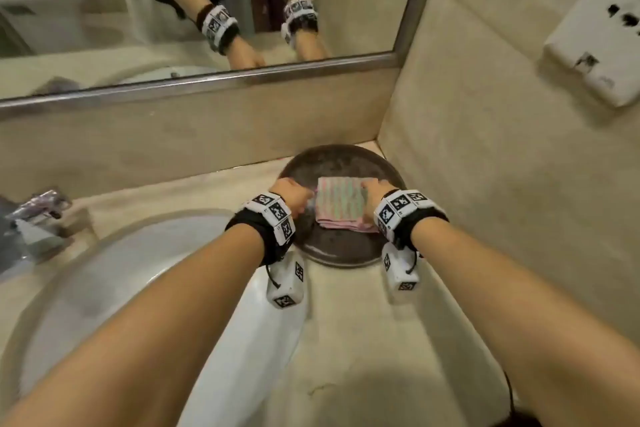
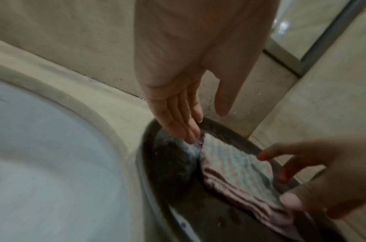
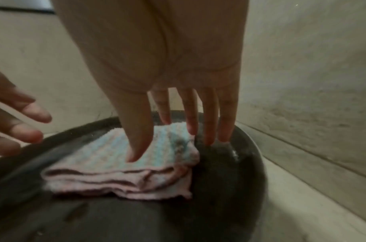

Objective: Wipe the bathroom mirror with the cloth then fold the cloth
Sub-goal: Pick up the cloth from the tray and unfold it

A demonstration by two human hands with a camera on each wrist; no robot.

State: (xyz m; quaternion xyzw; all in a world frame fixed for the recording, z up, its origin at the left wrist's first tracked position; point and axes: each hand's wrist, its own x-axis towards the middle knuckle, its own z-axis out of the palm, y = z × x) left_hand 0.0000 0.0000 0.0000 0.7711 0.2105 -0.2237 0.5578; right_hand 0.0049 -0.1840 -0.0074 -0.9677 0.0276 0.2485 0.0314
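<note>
A pink and pale-blue striped cloth point(image 1: 341, 203) lies folded in a small square with several layers on a dark round tray point(image 1: 332, 250) in the counter corner. My left hand point(image 1: 292, 196) is at the cloth's left edge with straight fingers point(image 2: 190, 131) spread above the tray point(image 2: 171, 163), just short of the cloth point(image 2: 235, 170). My right hand point(image 1: 375, 192) is at its right edge; the straight thumb point(image 3: 136, 144) presses on the cloth point(image 3: 107, 163) while the other fingers reach down past its far edge to the tray point(image 3: 219, 180). The mirror point(image 1: 173, 10) hangs above.
A white sink basin point(image 1: 114, 288) lies left of the tray, its rim point(image 2: 107, 117) close to the left hand. Beige tiled walls close in behind and on the right. A white box point(image 1: 602, 45) is mounted on the right wall. A shiny packet point(image 1: 38, 208) lies far left.
</note>
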